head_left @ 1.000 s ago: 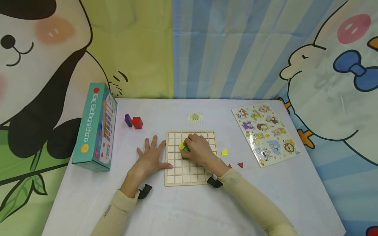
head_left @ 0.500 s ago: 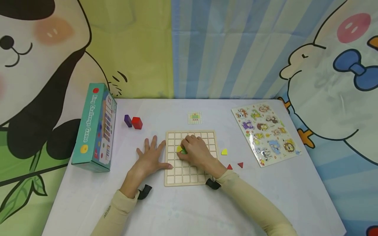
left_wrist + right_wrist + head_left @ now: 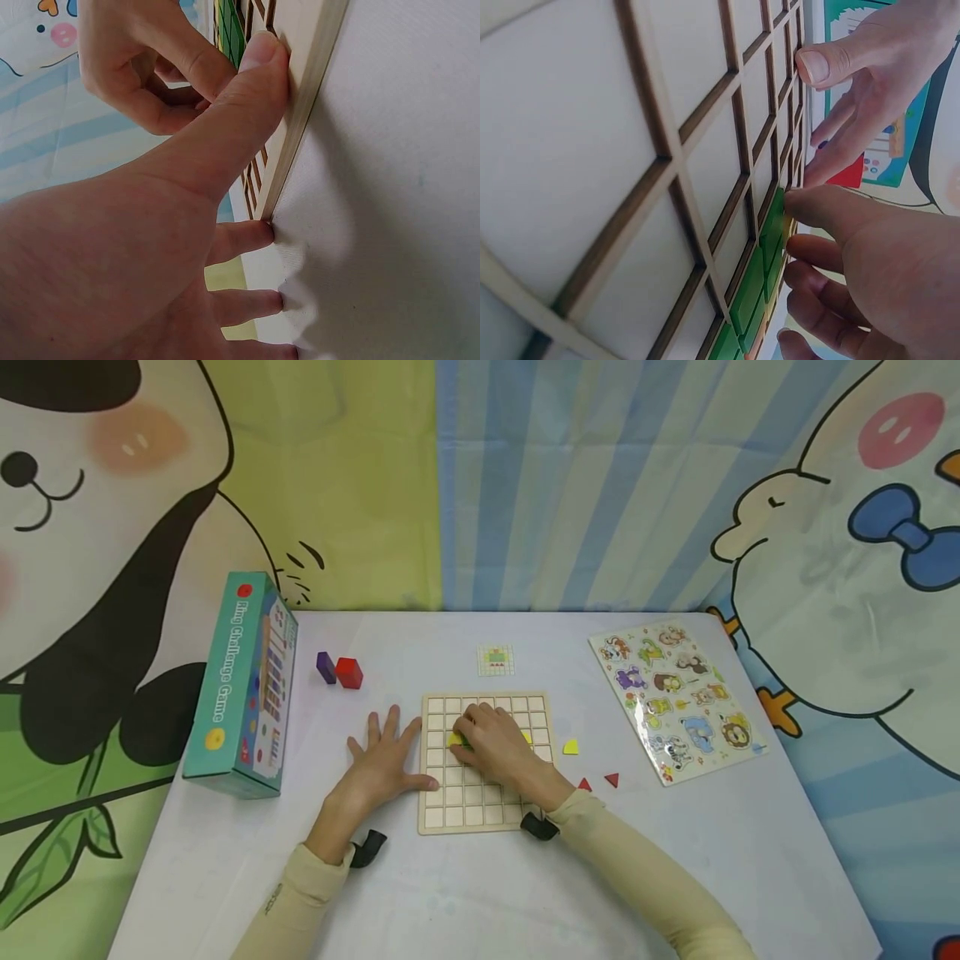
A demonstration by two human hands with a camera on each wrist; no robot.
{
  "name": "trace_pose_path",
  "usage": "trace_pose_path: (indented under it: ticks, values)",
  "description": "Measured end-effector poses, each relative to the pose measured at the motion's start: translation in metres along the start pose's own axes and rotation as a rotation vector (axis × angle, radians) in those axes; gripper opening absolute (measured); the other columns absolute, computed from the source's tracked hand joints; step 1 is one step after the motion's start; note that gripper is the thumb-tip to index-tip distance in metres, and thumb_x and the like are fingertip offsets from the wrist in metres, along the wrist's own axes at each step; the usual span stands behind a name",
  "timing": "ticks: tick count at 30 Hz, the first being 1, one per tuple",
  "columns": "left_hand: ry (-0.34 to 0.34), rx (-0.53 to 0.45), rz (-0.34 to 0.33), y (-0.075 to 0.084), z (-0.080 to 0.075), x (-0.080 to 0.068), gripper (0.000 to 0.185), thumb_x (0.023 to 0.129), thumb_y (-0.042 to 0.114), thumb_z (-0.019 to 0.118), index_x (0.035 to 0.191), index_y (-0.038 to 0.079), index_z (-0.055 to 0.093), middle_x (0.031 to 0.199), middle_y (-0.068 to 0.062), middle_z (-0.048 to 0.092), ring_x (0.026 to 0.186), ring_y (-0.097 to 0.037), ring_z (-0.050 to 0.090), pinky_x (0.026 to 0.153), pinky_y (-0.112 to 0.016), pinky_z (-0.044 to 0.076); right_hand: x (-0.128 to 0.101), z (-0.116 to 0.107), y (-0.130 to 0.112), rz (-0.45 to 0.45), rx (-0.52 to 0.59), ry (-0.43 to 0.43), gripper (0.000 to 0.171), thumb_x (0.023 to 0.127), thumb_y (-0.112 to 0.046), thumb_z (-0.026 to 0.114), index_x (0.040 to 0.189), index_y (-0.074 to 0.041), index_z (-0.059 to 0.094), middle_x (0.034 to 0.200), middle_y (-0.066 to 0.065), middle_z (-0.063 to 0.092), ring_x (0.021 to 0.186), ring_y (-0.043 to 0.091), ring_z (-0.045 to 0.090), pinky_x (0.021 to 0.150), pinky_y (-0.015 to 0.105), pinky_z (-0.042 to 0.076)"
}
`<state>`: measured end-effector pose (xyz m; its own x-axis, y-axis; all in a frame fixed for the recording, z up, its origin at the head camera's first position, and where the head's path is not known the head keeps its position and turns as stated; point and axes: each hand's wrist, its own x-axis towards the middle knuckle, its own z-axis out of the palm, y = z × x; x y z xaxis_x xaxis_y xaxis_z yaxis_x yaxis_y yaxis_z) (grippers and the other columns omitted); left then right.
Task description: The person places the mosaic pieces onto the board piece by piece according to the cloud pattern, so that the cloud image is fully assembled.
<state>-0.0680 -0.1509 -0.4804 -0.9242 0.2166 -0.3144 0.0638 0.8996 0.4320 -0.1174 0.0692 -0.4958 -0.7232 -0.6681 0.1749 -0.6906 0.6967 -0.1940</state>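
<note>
A wooden grid board (image 3: 486, 802) lies on the white table. My left hand (image 3: 381, 758) rests flat beside it with fingers spread, the thumb (image 3: 259, 75) pressed against the board's left edge. My right hand (image 3: 471, 737) is over the board's upper middle, fingers curled, pinching a small yellow piece (image 3: 454, 740) down at a cell. That piece sits at the left end of a row of green tiles (image 3: 756, 281) set in the grid. Another yellow bit (image 3: 527, 737) shows on the board just right of that hand.
A loose yellow piece (image 3: 571, 747) and two red triangles (image 3: 611, 779) lie right of the board. A pattern card (image 3: 496, 660) is behind it, with purple and red blocks (image 3: 348, 672) and a teal game box (image 3: 243, 685) to the left. An animal puzzle sheet (image 3: 677, 700) lies right.
My right hand has slid a little left and lower across the board with the yellow piece. The left hand has stayed put.
</note>
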Motion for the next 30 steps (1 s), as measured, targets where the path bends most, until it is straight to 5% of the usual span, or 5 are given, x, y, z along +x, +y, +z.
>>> trace_pose_path:
  ticks: [18,30]
  values:
    - [0.008,0.002,0.004,0.001,0.001,0.001,0.112,0.074,0.055,0.084,0.159,0.008,0.030,0.166,-0.032,0.007,0.148,-0.064,0.000,0.101,-0.090,0.010,-0.005,-0.008,0.007,0.047,0.042,0.024,0.026,0.092,-0.035,0.076,0.100,-0.010,0.073,0.096,0.002,0.065,0.083,0.018,0.058,0.073,0.033,0.049]
    - [0.000,-0.026,-0.009,0.002,0.000,0.001,0.113,0.074,0.050,0.087,0.160,0.008,0.029,0.167,-0.032,0.005,0.149,-0.063,-0.003,0.102,-0.089,0.007,-0.041,-0.029,0.059,0.144,0.038,0.098,0.026,0.089,-0.023,0.080,0.107,-0.005,0.075,0.101,0.008,0.070,0.087,0.025,0.063,0.074,0.038,0.052]
